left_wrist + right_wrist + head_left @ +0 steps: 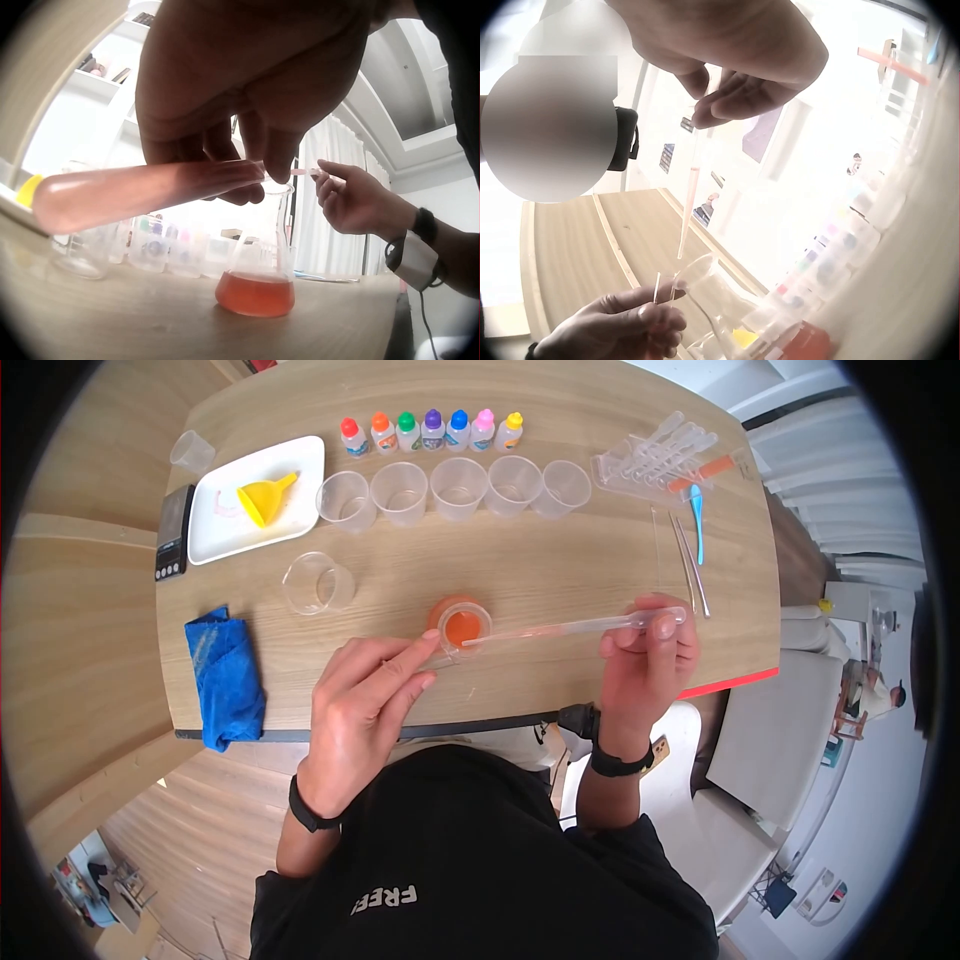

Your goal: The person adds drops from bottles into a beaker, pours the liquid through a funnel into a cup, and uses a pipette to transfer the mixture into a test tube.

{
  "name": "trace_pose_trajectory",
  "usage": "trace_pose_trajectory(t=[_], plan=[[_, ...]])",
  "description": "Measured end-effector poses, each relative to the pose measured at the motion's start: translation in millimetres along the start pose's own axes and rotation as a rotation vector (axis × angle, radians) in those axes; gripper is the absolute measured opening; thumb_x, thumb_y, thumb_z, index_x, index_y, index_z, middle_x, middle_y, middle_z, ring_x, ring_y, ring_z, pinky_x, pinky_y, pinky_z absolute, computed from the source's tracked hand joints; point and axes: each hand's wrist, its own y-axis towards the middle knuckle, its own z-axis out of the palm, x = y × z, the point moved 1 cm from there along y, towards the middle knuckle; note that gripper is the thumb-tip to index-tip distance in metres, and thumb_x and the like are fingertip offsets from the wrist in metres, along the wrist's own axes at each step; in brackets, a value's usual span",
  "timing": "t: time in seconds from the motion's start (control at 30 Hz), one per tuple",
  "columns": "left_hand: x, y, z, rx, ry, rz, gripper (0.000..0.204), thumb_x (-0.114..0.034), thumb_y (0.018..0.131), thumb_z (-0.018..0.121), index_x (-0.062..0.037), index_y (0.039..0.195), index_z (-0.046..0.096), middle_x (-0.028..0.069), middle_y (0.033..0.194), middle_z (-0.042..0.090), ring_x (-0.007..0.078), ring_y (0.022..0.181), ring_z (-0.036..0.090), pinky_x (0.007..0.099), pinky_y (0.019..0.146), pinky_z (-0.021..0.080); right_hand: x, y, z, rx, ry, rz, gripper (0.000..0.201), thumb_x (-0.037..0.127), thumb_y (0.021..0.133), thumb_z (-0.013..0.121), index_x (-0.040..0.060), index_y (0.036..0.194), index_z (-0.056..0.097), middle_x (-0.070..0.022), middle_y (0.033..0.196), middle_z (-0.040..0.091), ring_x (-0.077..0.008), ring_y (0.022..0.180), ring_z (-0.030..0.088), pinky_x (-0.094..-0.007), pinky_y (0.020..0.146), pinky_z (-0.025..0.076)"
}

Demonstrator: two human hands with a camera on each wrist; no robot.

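Note:
My right hand (652,645) pinches the bulb of a clear plastic dropper (560,628), which lies nearly level in the head view with orange liquid in its stem. Its tip points at the fingers of my left hand (365,705). Between thumb and fingers, the left hand holds a test tube (142,193) of pinkish-orange liquid, tilted with its mouth toward the dropper; the head view mostly hides this tube. Right beside those fingers, a conical glass flask (256,291) stands upright on the table, orange-red liquid in its base.
Several clear plastic cups (459,490) line up behind, with colored dropper bottles (432,432) beyond. A white tray (215,545) bears a yellow funnel (262,502). Nearby are a black scale (173,530), blue cloth (226,680), beaker (318,585), test tube rack (640,472) and blue spoon (697,525).

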Motion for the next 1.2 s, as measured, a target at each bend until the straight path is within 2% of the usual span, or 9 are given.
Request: trace_pose_trajectory(t=[0.17,0.47,0.57,0.67,0.77,0.87,0.97,1.07,1.2], plan=[[0,0,0,0.002,0.004,-0.007,0.044,-0.003,0.087,0.085,-0.0056,0.131,0.080,0.0108,0.103,0.074,0.0293,0.088,0.066,0.0394,0.080,0.054,-3,-4,6,0.046,-0.027,0.064,0.024,0.018,0.107,0.072,-0.0060,0.105,0.071,-0.0098,0.078,0.071,-0.0157,0.060,0.067,-0.0292,0.059,0.055],[0,0,0,0.003,-0.011,-0.013,0.044,-0.002,0.088,0.085,-0.0053,0.131,0.080,0.0110,0.104,0.074,0.0294,0.089,0.066,0.0391,0.080,0.054,1,-8,11,0.107,-0.092,0.015,0.020,0.014,0.105,0.073,-0.0063,0.105,0.072,-0.0103,0.080,0.071,-0.0161,0.062,0.069,-0.0301,0.058,0.056],[1,0,0,-0.003,-0.018,-0.013,0.043,-0.002,0.088,0.085,-0.0054,0.131,0.080,0.0110,0.104,0.075,0.0295,0.089,0.066,0.0392,0.081,0.054,7,-6,14,0.062,-0.059,0.022,0.021,0.014,0.105,0.073,-0.0066,0.104,0.072,-0.0097,0.080,0.071,-0.0169,0.062,0.070,-0.0304,0.059,0.057],[-1,0,-3,0.027,-0.001,-0.018,0.044,0.004,0.088,0.083,-0.0026,0.132,0.079,0.0123,0.108,0.076,0.0265,0.094,0.070,0.0351,0.082,0.056,11,-4,12,0.004,-0.018,-0.061,0.021,0.014,0.104,0.074,-0.0066,0.105,0.073,-0.0097,0.079,0.071,-0.0169,0.065,0.071,-0.0310,0.060,0.057],[-1,1,-3,0.027,0.001,-0.014,0.044,0.004,0.088,0.083,-0.0024,0.132,0.079,0.0123,0.108,0.076,0.0266,0.094,0.070,0.0351,0.082,0.056,15,-4,14,0.069,-0.313,-0.208,0.019,0.011,0.097,0.081,-0.0041,0.107,0.075,-0.0073,0.079,0.073,-0.0171,0.064,0.071,-0.0313,0.059,0.056],[0,0,-3,0.030,0.002,-0.011,0.044,0.004,0.088,0.083,-0.0023,0.132,0.079,0.0124,0.108,0.076,0.0267,0.094,0.069,0.0353,0.082,0.056,17,7,33,0.481,-0.633,-0.477,0.022,0.009,0.088,0.088,0.0014,0.106,0.078,-0.0052,0.079,0.073,-0.0173,0.060,0.067,-0.0306,0.055,0.052],[1,0,0,0.002,-0.020,-0.015,0.043,-0.002,0.088,0.084,-0.0064,0.131,0.080,0.0109,0.105,0.075,0.0293,0.090,0.066,0.0398,0.081,0.054,8,1,53,0.588,-0.746,-0.429,0.024,0.009,0.082,0.092,0.0061,0.103,0.079,-0.0034,0.076,0.070,-0.0181,0.057,0.063,-0.0304,0.052,0.047],[1,0,-1,-0.004,-0.017,-0.008,0.043,-0.002,0.088,0.084,-0.0066,0.131,0.080,0.0109,0.106,0.075,0.0293,0.090,0.066,0.0399,0.081,0.055,-6,-2,57,0.574,-0.731,-0.445,0.022,0.012,0.083,0.092,0.0075,0.101,0.079,-0.0037,0.074,0.068,-0.0173,0.056,0.061,-0.0310,0.050,0.045],[-1,0,-3,0.038,0.001,-0.009,0.044,0.004,0.088,0.083,-0.0019,0.132,0.078,0.0130,0.110,0.076,0.0281,0.096,0.070,0.0367,0.084,0.057,-9,-4,53,0.583,-0.778,-0.391,0.020,0.011,0.085,0.091,0.0069,0.100,0.079,-0.0036,0.074,0.067,-0.0176,0.056,0.061,-0.0319,0.050,0.045]])
